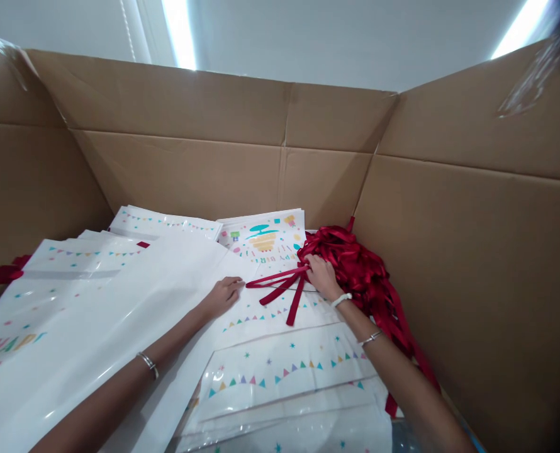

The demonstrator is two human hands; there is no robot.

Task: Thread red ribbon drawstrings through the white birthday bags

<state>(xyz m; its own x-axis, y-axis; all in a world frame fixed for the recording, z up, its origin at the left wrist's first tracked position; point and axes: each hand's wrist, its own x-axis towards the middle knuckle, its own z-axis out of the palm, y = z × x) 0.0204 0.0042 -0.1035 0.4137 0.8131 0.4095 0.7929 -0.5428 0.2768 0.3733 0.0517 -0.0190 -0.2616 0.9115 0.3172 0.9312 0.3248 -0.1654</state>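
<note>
My left hand is closed at the edge of a large plain white sheet, near the looped end of a red ribbon; what its fingers pinch is too small to name. My right hand is closed on the red ribbon, with two loose tails hanging down to its left. Beside and behind the right hand lies a big tangled pile of red ribbons. Below both hands, white printed sheets with colourful bunting overlap each other.
Tall cardboard walls stand at the back and both sides. More printed sheets lie at the back left, and a birthday-printed stack at the back centre. Red ribbon shows at the far left.
</note>
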